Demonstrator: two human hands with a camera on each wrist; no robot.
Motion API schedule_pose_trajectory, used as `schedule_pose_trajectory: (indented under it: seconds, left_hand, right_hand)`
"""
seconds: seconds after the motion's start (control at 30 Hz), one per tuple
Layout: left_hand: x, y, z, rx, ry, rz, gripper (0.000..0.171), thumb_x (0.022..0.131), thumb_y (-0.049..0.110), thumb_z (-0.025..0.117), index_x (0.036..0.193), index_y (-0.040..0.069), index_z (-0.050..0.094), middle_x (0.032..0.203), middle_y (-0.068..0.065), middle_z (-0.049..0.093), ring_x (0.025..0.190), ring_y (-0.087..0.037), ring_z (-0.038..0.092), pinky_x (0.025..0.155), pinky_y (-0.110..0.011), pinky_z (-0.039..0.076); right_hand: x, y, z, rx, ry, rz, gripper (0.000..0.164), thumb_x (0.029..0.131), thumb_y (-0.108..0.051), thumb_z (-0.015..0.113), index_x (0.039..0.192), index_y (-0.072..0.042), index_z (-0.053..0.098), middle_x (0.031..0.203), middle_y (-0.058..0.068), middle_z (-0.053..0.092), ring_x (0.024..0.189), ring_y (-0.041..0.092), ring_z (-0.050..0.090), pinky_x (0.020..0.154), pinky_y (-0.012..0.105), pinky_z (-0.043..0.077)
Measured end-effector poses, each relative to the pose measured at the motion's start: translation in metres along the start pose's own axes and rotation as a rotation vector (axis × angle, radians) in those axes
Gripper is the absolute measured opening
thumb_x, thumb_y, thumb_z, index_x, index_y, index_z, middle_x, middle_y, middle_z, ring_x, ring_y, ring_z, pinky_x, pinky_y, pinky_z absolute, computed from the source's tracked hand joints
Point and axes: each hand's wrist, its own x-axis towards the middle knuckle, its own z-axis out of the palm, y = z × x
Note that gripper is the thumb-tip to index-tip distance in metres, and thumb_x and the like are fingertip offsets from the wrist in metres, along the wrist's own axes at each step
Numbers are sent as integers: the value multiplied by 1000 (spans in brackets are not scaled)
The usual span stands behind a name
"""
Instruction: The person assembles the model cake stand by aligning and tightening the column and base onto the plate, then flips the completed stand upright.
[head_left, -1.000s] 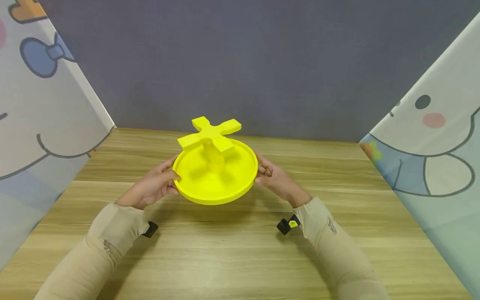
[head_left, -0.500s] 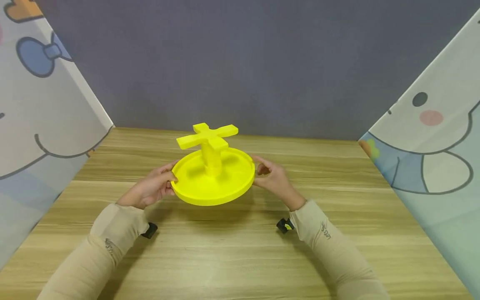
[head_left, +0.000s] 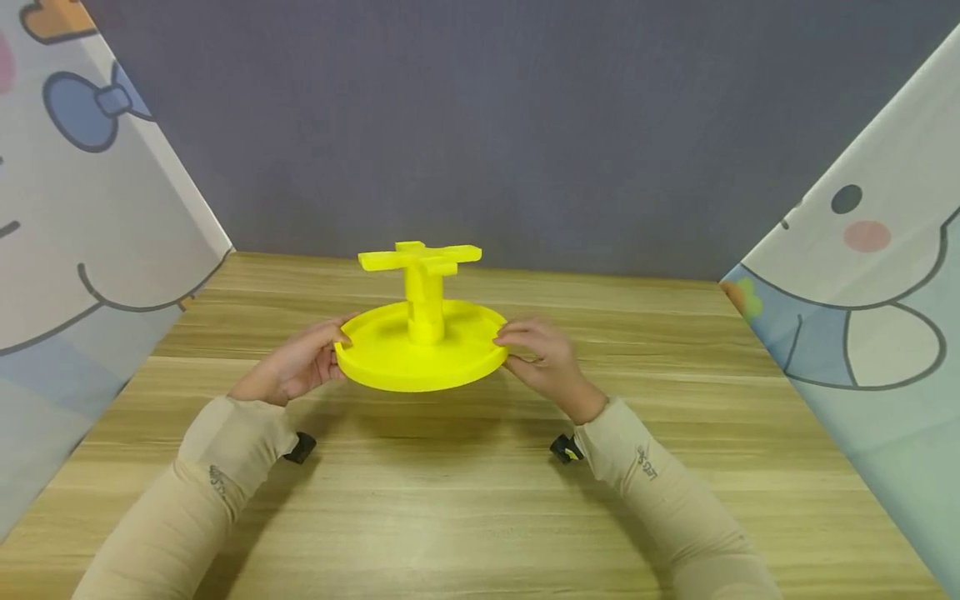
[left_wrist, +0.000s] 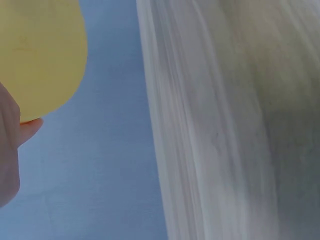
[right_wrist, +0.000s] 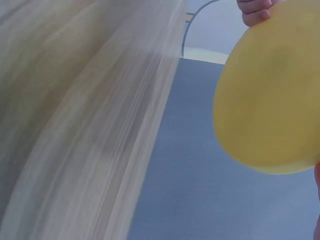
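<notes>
A bright yellow round dish (head_left: 375,362) with a low rim is held over the table in the head view. From its middle rises a thick column (head_left: 425,312), topped by a flat cross (head_left: 420,257). My left hand (head_left: 303,360) grips the left rim, thumb over the edge and fingers beneath. On the opposite side my right hand (head_left: 546,358) pinches the rim, fingers over its top edge and thumb lower. Both wrist views show the dish's smooth underside (right_wrist: 272,95), plain and pale yellow. Only part of the left hand (left_wrist: 7,150) appears in the left wrist view.
Beneath the dish spreads a wood-grain table (head_left: 435,500). A dark grey panel (head_left: 480,133) stands along its back edge. Cartoon-printed panels (head_left: 870,292) flank both sides. Small black devices (head_left: 300,448) hang under the sleeves at the wrists.
The dish has tipped from facing me to a flatter angle, so the cross now shows nearly edge-on and the column stands upright. My right fingers have shifted onto the rim's top.
</notes>
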Motion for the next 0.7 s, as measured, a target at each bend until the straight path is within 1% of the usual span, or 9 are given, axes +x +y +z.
schedule_pose_trajectory:
  seconds: [0.03,0.1,0.17,0.23,0.3,0.43,0.5,0.57,0.7]
  left_hand:
    - [0,1,0,-10,2,-2,44,94,2,34,138,-1,31,91,-2,68,70,-10,67,62,-21,55]
    - [-1,3,1,-21,7,-11,36,95,4,34,130,4,40,91,-2,67,70,-10,66,63,-21,55]
    - [-1,4,2,-12,18,-26,29,97,8,32,124,7,45,90,-2,67,70,-10,65,64,-21,54]
    - [0,6,5,14,34,-40,26,99,12,30,117,10,49,87,-1,66,68,-10,63,66,-21,54]
    - [0,8,7,33,52,-54,27,101,17,29,109,11,55,84,-1,65,68,-10,62,68,-22,54]
    - [3,8,12,24,52,-39,39,104,26,26,92,11,60,78,0,65,68,-11,62,70,-23,54]
    - [5,7,13,34,42,-12,41,105,30,23,93,12,58,76,-1,65,67,-12,61,67,-24,54]
    - [6,4,14,91,54,18,42,106,35,21,98,13,56,73,0,65,63,-11,61,63,-24,54]
    - [5,-2,13,362,206,101,44,106,38,25,110,3,50,70,5,60,56,-10,57,59,-23,52]
  right_hand:
    - [0,0,1,-12,3,-23,10,82,1,72,87,8,67,87,22,67,78,36,64,80,28,54]
    - [0,-2,1,-56,11,-54,23,92,-13,65,87,9,66,85,22,67,75,35,65,76,29,56]
    - [-1,-3,2,-120,18,-67,31,96,-20,59,86,9,65,83,21,67,72,32,65,70,30,57]
    - [-1,-5,3,-178,21,-53,24,93,-14,64,87,9,65,81,20,67,69,29,64,64,32,57]
    - [-1,-7,3,-218,28,-10,14,85,-2,72,87,10,64,80,20,66,67,27,63,60,33,57]
    - [-1,-12,4,-166,58,167,29,62,20,78,86,13,64,80,21,64,71,30,64,63,31,58]
    - [-1,-13,4,-84,84,287,30,61,22,77,87,14,65,82,23,64,76,30,67,66,28,58]
    - [-1,-14,3,22,116,417,27,65,22,75,89,15,65,86,25,65,82,26,68,69,26,57]
    - [0,-16,2,188,187,640,25,71,21,71,95,18,64,88,31,64,79,7,66,66,21,56]
